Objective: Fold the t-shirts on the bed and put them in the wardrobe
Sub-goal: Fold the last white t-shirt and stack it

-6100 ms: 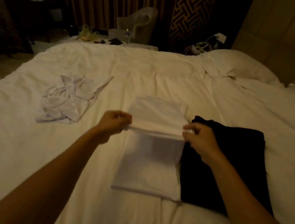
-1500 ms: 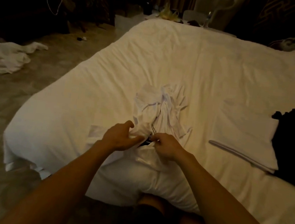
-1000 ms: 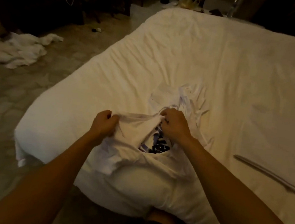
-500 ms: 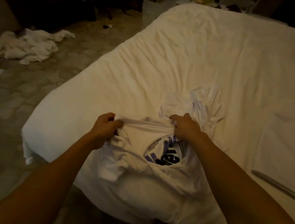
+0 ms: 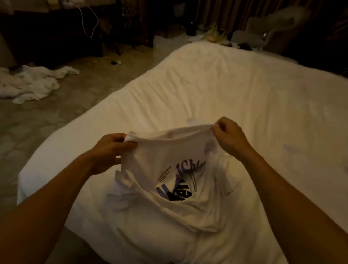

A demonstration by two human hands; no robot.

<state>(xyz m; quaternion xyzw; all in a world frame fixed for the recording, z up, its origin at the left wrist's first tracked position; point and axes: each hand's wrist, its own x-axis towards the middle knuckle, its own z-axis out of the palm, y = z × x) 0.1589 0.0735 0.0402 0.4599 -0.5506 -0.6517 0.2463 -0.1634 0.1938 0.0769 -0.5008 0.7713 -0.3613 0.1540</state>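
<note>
Left hand (image 5: 111, 153) and right hand (image 5: 230, 136) each pinch the white t-shirt (image 5: 183, 190), lifted above the bed (image 5: 239, 91).

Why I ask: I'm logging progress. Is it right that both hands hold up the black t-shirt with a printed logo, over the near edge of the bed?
Not quite: the t-shirt is white, not black. The head view shows the left hand and right hand pinching its edge and holding it up over the near edge of the bed, printed logo showing.
</note>
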